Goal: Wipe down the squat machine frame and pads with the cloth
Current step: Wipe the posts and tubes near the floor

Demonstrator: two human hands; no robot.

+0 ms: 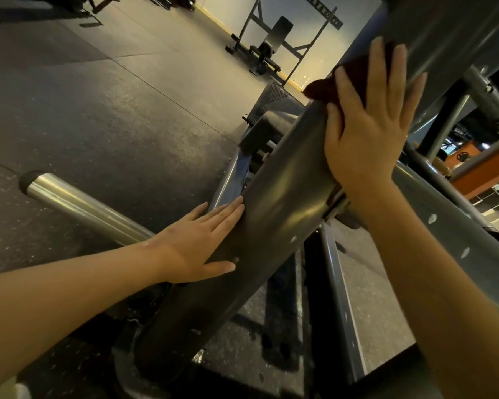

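Resting flat with straight fingers, the left hand [202, 240] steadied the thick dark grey metal frame beam [285, 182]; higher up it, the crumpled dark maroon cloth [321, 89] lay pressed beneath the open, spread right hand [369, 131]. Frame wiping looked partway done, with the lower beam and the black pad [258, 129] probably left.

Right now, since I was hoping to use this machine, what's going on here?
A person is wiping the squat machine's thick grey metal frame beam. Their right hand presses a dark red cloth flat against its upper part, while the left hand rests flat lower down, near a shiny chrome peg.
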